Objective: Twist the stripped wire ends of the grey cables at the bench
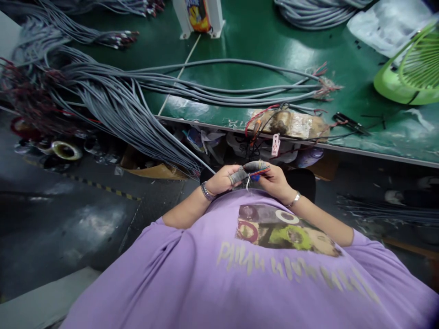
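Both my hands are held close to my body, just below the edge of the green table [274,41]. My left hand [223,179] is closed round a grey cable [197,163] whose end fans into thin coloured wires [259,172]. A grey wrap covers one left finger. My right hand [274,181] pinches those coloured wires at the cable's end. The cable runs up and left from my left hand into a thick bundle of grey cables [113,100].
More grey cables with stripped red ends [322,84] lie across the table. A taped brown block with wires [291,123] sits at the table's front edge, a black tool [350,122] beside it. A green plastic fan grille [411,68] lies far right, a white stand [199,18] at top.
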